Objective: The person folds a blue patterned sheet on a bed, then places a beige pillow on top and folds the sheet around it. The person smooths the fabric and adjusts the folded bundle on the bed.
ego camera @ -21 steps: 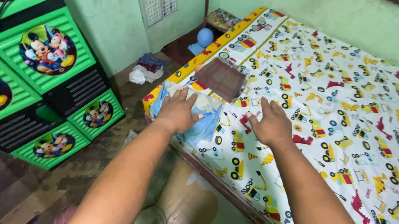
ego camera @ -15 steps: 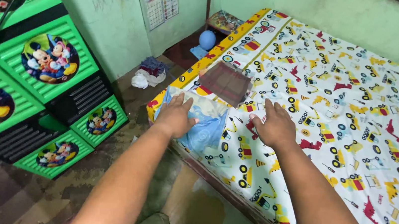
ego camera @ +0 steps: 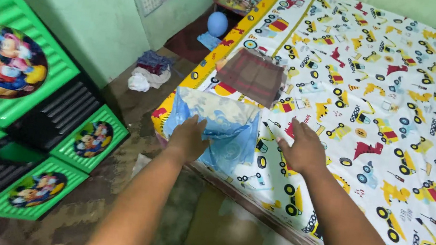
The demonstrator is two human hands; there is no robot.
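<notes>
Two hands at the bed corner. Left hand (ego camera: 187, 138): fingers flat and spread on the blue cloth (ego camera: 217, 125), pinning it, not gripping, so it lies smooth at the near edge of the bed (ego camera: 393, 120). Right hand (ego camera: 302, 151): unclenched, empty, palm down on the printed sheet just beside the cloth. Brown folded cloth (ego camera: 250, 76) lies just beyond. Green drawers (ego camera: 38, 118) stand to the left.
</notes>
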